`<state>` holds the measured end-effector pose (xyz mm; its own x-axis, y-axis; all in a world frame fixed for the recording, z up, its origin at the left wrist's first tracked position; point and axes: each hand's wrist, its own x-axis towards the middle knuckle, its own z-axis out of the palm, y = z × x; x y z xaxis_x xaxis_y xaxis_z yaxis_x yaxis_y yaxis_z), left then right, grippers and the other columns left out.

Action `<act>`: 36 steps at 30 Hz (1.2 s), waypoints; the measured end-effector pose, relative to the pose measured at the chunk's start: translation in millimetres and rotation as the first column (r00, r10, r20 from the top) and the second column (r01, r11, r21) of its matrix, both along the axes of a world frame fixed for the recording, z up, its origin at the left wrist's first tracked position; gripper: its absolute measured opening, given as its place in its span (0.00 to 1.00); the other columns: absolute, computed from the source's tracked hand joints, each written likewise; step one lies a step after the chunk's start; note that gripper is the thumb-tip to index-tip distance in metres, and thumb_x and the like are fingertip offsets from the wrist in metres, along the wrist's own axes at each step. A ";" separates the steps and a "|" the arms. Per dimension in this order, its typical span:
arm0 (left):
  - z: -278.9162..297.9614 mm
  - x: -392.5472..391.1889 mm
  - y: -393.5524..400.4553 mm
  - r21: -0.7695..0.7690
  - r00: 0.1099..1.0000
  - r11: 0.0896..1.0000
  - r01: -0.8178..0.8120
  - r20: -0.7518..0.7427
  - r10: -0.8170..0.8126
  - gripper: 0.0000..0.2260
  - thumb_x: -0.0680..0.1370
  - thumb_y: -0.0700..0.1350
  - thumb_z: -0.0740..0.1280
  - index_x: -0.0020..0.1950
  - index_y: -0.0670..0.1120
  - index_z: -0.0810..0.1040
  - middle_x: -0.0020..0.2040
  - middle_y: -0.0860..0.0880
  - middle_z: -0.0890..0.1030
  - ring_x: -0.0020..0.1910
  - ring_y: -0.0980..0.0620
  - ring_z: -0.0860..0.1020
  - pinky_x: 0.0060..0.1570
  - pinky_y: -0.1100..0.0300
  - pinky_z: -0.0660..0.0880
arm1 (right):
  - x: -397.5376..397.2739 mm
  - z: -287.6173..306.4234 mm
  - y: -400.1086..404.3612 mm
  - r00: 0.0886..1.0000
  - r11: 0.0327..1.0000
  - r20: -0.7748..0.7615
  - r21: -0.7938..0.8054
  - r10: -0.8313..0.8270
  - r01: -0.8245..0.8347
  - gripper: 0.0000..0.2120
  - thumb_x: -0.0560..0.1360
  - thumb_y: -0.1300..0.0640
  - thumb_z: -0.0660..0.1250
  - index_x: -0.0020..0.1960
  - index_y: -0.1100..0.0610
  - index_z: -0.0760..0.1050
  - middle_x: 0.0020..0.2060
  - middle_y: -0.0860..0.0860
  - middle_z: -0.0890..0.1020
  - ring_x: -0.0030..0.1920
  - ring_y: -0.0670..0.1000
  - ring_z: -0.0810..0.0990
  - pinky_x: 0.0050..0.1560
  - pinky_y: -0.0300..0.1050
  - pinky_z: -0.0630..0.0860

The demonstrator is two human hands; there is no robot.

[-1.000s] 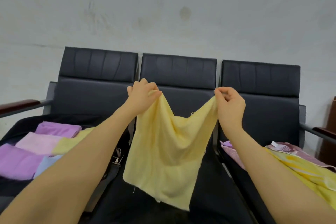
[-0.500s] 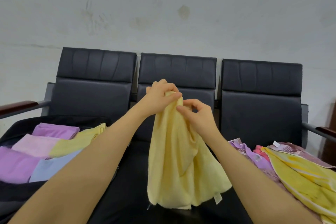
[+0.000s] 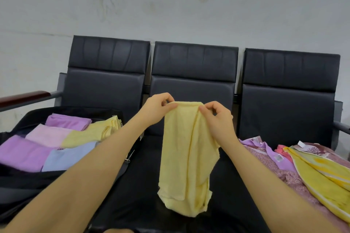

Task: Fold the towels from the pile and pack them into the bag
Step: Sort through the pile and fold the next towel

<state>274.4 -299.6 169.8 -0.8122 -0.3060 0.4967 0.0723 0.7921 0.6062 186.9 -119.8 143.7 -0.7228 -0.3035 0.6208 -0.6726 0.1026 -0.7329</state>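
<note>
A pale yellow towel (image 3: 186, 159) hangs folded lengthwise over the middle seat, its lower end touching the seat. My left hand (image 3: 158, 108) pinches its top left corner. My right hand (image 3: 217, 119) pinches the top right corner, close beside the left. An open black bag (image 3: 22, 181) lies on the left seat with folded purple, pink, blue and yellow towels (image 3: 55, 143) inside. The pile of unfolded towels (image 3: 295, 168) lies on the right seat.
A row of three black padded chairs (image 3: 195, 66) stands against a pale wall. A wooden armrest (image 3: 22, 97) sticks out at the far left. The middle seat (image 3: 132, 198) below the hanging towel is bare black.
The towel was spread wide between my hands, then I brought the two corners together. Now it hangs folded in half and lower, with my hands a short way apart on the top edge.
</note>
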 end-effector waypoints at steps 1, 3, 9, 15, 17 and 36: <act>-1.5 -0.3 0.3 -0.034 0.999 0.999 -0.021 0.027 0.021 0.06 0.80 0.50 0.63 0.48 0.49 0.76 0.36 0.52 0.76 0.36 0.56 0.73 0.40 0.61 0.72 | -1.1 -1.5 0.2 1.000 1.000 0.001 -0.001 -0.008 0.008 0.07 0.76 0.51 0.67 0.39 0.44 0.74 0.36 0.41 0.78 0.49 0.47 0.76 0.63 0.61 0.68; -4.2 -1.4 -0.3 0.003 0.999 1.000 -0.019 0.031 0.019 0.07 0.80 0.50 0.62 0.49 0.47 0.76 0.36 0.50 0.78 0.37 0.53 0.77 0.44 0.57 0.75 | -3.5 -4.1 1.0 1.000 1.000 0.010 0.009 -0.023 0.022 0.07 0.76 0.51 0.67 0.39 0.45 0.74 0.36 0.42 0.78 0.48 0.46 0.76 0.64 0.61 0.68; -1.5 -2.0 6.2 0.395 0.985 0.914 0.094 -0.172 -0.027 0.06 0.79 0.47 0.65 0.47 0.47 0.80 0.41 0.55 0.80 0.41 0.60 0.77 0.41 0.67 0.71 | -7.1 -6.5 2.3 0.996 1.000 0.083 -0.008 -0.012 0.013 0.06 0.75 0.52 0.68 0.40 0.48 0.78 0.35 0.43 0.80 0.44 0.45 0.78 0.62 0.58 0.71; -2.9 -5.6 -1.2 0.458 0.977 0.888 0.050 -0.206 0.051 0.06 0.77 0.39 0.67 0.47 0.47 0.82 0.44 0.53 0.81 0.43 0.59 0.78 0.37 0.70 0.71 | -12.3 -3.9 10.2 0.987 0.991 0.163 -0.130 -0.009 0.030 0.06 0.76 0.59 0.67 0.50 0.54 0.82 0.41 0.47 0.83 0.42 0.43 0.79 0.45 0.39 0.74; -6.5 -4.8 -6.5 0.467 0.974 0.882 0.061 -0.220 0.049 0.09 0.78 0.37 0.65 0.48 0.49 0.83 0.46 0.53 0.81 0.46 0.59 0.77 0.39 0.71 0.72 | -15.6 -4.2 13.8 0.987 0.990 0.161 -0.132 -0.025 0.047 0.08 0.77 0.61 0.66 0.54 0.56 0.81 0.43 0.48 0.83 0.42 0.42 0.79 0.43 0.35 0.72; 32.8 3.6 -23.0 0.661 0.881 0.749 0.045 -0.380 0.282 0.16 0.76 0.35 0.64 0.60 0.49 0.81 0.44 0.55 0.81 0.35 0.61 0.79 0.37 0.67 0.76 | -20.8 52.1 35.4 0.945 0.865 0.188 -0.386 -0.267 0.321 0.21 0.75 0.67 0.60 0.66 0.54 0.73 0.45 0.48 0.76 0.35 0.44 0.70 0.44 0.45 0.74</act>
<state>278.0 -322.6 202.6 -0.4952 -0.7561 0.4279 0.3852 0.2504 0.8882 166.1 -84.3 195.8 -0.8177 0.1943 0.5419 -0.5590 -0.0436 -0.8280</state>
